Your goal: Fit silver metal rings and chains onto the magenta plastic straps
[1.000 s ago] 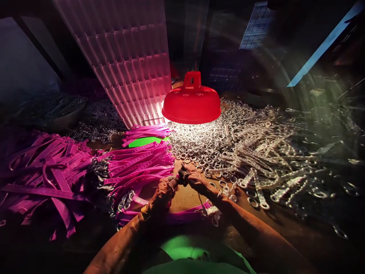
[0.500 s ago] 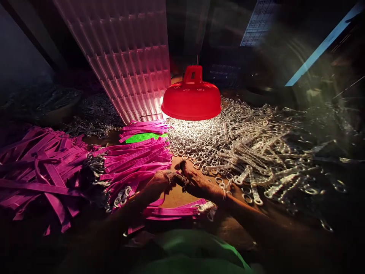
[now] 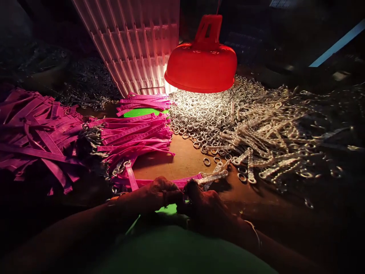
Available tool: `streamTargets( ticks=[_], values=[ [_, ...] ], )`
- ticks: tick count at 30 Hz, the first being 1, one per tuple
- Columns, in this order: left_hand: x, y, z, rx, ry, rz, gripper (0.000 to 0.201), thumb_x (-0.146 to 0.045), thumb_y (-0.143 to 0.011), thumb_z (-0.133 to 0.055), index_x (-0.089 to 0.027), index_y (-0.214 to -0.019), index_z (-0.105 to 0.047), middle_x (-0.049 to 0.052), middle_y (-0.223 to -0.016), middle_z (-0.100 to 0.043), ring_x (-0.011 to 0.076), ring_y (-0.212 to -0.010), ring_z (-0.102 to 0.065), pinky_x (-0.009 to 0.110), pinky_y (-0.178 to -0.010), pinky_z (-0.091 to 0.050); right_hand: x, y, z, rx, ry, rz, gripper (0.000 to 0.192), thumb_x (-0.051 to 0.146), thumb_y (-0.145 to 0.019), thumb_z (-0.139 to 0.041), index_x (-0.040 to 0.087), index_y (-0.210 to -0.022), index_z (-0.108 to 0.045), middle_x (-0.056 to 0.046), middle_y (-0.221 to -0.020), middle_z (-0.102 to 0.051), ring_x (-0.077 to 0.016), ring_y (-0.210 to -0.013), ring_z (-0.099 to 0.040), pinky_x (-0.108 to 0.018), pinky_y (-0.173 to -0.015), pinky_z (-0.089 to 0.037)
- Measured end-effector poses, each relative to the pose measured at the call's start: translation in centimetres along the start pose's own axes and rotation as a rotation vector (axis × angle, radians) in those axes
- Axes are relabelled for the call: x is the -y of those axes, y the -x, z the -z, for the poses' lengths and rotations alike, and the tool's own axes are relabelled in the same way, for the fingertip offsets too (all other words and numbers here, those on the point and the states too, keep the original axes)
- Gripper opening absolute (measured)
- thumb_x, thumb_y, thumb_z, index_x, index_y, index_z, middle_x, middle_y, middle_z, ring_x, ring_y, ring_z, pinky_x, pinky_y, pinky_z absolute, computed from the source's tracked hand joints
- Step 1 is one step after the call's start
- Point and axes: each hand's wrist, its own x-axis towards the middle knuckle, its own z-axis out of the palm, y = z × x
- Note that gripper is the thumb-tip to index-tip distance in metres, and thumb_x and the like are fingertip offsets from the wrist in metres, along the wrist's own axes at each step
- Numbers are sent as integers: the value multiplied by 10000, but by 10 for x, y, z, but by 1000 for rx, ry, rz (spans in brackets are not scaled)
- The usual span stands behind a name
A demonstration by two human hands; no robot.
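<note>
Meeting at the near edge of the worktop [image 3: 182, 160], the left hand [image 3: 159, 192] and right hand [image 3: 207, 205] are curled together; what they grip cannot be told. A pink strap [image 3: 171, 182] lies just beyond, touching the fingers. Metal rings [image 3: 199, 114] lie under the red lamp [image 3: 201, 66].

Whatever the left hand [image 3: 159, 192] and right hand [image 3: 205, 205] pinch between them — too dark, too small — cannot be told.

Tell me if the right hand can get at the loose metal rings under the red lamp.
Probably yes: bare tabletop lies between the right hand and the metal rings, and the red lamp hangs above them.
</note>
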Motion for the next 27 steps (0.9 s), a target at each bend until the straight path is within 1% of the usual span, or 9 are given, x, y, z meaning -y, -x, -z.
streamTargets(
  ticks=[2,6,9,10,12,17,22,25,27],
  values=[
    [4,5,-6,13,42,-7,426,-508,-860,-557,-106,-744,-642,-20,-606,-463,79,-548,-369,218,-507,-287,3,1,-4,-13,-72,-9,264,317,-837,-542,181,-1034,-430,-6,-640,-612,-115,-471,-447,-261,-468,-222],
    [6,8,-17,-80,154,-86,399,-483,-864,-570,-102,-782,-653,45,-750,-598,147,-718,-531,263,-679,-415,3,-3,-7,5,-345,-78,373,349,-857,-542,171,-1142,-381,-15,-730,-623,-111,-528,-456,-243,-472,-267],
    [15,3,-18,-91,293,-57,376,-461,-845,-610,-100,-756,-661,40,-724,-605,141,-699,-541,258,-670,-423,3,-8,-3,84,-471,-122,190,313,-904,-471,176,-1023,-414,20,-671,-549,-92,-533,-396,-224,-466,-279],
    [19,1,-17,-77,344,-41,377,-457,-842,-615,-97,-740,-661,37,-706,-602,132,-675,-535,249,-647,-419,3,-11,-1,106,-473,-122,129,298,-902,-464,183,-930,-414,31,-646,-512,-86,-532,-367,-220,-459,-270],
    [26,-4,-15,-46,418,-2,378,-447,-834,-628,-93,-706,-653,28,-660,-583,110,-607,-510,228,-574,-392,3,-17,3,151,-461,-99,149,276,-888,-466,201,-809,-364,41,-634,-464,-77,-533,-322,-215,-447,-255],
    [38,-10,-11,-52,508,137,354,-409,-787,-686,-103,-639,-584,-1,-587,-521,80,-498,-455,213,-471,-318,-3,-28,3,295,-393,-22,102,189,-874,-454,212,-837,-362,29,-706,-501,-80,-538,-363,-217,-462,-278],
    [40,-14,-13,-70,534,126,321,-384,-757,-717,-101,-669,-593,2,-610,-530,83,-513,-471,216,-494,-344,-15,-33,-6,358,-241,7,168,192,-807,-554,206,-781,-389,21,-670,-463,-93,-538,-353,-254,-489,-248],
    [33,-15,-14,-55,535,86,321,-404,-759,-709,-103,-705,-610,7,-652,-536,95,-570,-494,219,-542,-380,-13,-35,0,376,-125,16,143,205,-805,-574,184,-823,-434,7,-711,-507,-86,-543,-365,-249,-489,-250],
    [28,-12,-8,-4,419,53,344,-433,-756,-700,-102,-712,-621,12,-668,-532,96,-589,-483,211,-543,-376,-12,-34,7,379,-92,63,119,193,-815,-571,170,-840,-456,5,-732,-532,-80,-552,-382,-239,-494,-253]
  ],
)
